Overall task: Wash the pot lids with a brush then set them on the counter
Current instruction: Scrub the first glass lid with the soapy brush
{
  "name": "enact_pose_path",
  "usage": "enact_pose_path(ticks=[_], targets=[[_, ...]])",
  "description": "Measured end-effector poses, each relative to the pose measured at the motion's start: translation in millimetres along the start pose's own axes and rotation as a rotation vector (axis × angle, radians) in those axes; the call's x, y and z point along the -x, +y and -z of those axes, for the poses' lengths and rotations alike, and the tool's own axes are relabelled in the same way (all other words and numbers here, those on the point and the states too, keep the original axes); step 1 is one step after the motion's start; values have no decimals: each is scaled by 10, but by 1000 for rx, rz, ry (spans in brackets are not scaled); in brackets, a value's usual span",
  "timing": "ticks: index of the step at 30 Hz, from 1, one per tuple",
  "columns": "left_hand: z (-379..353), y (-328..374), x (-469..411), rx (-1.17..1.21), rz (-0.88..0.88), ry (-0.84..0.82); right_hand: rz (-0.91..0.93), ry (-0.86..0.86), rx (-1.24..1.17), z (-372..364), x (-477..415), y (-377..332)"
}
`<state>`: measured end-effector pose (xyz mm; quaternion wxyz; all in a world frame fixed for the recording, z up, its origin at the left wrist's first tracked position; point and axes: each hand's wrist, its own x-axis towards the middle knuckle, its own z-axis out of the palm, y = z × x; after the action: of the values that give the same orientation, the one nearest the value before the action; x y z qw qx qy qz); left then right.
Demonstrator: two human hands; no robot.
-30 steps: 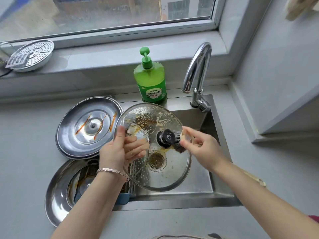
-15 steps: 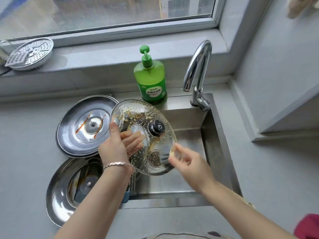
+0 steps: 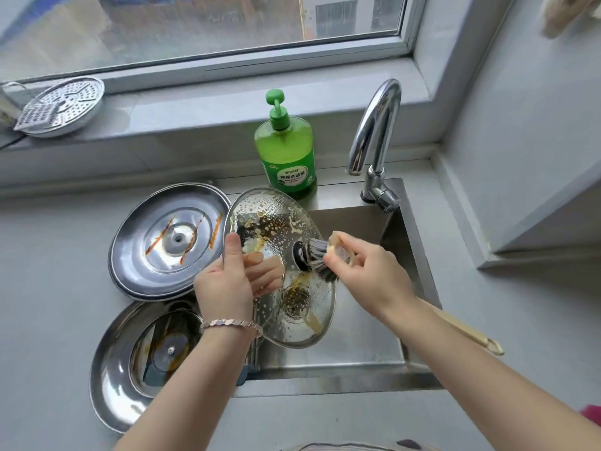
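I see the glass lid held tilted above the sink, beaded with suds and smeared brown. The left hand grips its left rim, thumb on the near face and fingers showing through the glass behind. The right hand is curled round the head of the brush, whose bristles press on the lid just beside its black knob. The brush's pale handle runs back under that forearm.

Left of the left hand, two steel lids lie on the counter, edges overlapping: the far steel lid is streaked orange, and the near steel lid reaches the sink's edge. Beyond the hands stand a green soap bottle and the tap. A perforated steamer plate sits on the sill, far left.
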<state>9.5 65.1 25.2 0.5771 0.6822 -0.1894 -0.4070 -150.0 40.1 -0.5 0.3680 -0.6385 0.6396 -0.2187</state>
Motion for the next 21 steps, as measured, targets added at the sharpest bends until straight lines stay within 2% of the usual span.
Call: enact_pose_path(ticks=[3,4,6,8,10,12,13,17,21], targets=[[-47,-46,24,-5,12,-17,190,66,274,-54,75,-114],[-69,-68,47,-20,2,-38,208,66,361,-68,25,-122],[-81,-103,90,-49,-37,-78,126,3,424,-53,-111,-92],[-60,-93,100,-50,-68,-94,-46,-68,231,-41,-202,66],[-47,-37,72,1,-70,-82,-157,-99,-167,-120,-137,231],[-68,16,23,52,-65,-65,-214,-42,-533,-220,-6,265],[-87,30,9,60,-65,-65,-227,-29,-603,-244,47,253],[-132,2,-21,8,-65,-130,-260,-36,-582,-174,56,234],[-119,-75,-33,-176,-196,-278,-498,62,-768,143,-22,287]])
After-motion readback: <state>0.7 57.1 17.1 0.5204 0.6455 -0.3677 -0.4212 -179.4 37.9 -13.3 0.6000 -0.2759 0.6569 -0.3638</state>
